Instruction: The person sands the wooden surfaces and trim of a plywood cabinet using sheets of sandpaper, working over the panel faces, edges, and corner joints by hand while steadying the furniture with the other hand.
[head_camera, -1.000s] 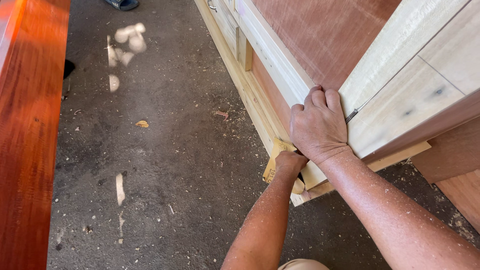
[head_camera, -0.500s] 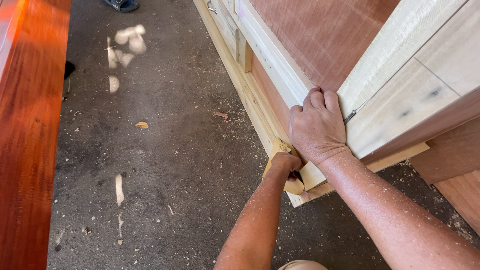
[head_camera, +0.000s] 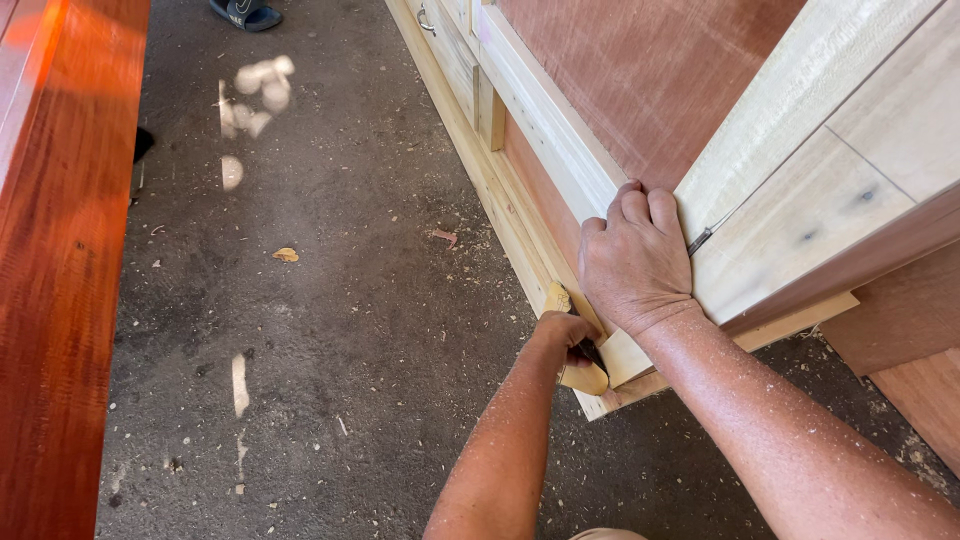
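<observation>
My right hand (head_camera: 632, 262) grips the pale wooden edge of an unfinished cabinet frame (head_camera: 545, 140), fingers curled over the rail beside an open pale door panel (head_camera: 800, 190). My left hand (head_camera: 562, 333) is lower down, closed on a folded tan piece of sandpaper (head_camera: 582, 376), pressed against the bottom corner of the frame near the floor. A reddish plywood back panel (head_camera: 650, 70) fills the inside of the cabinet.
A glossy red-brown wooden board (head_camera: 55, 270) runs along the left edge. The dusty grey floor (head_camera: 320, 300) carries sawdust, a small wood chip (head_camera: 286, 254) and sunlight spots. A dark sandal (head_camera: 245, 13) lies at the top. A metal handle (head_camera: 427, 20) sits on the cabinet farther away.
My left hand has slid slightly along the bottom corner with the sandpaper. The right hand keeps its grip on the frame.
</observation>
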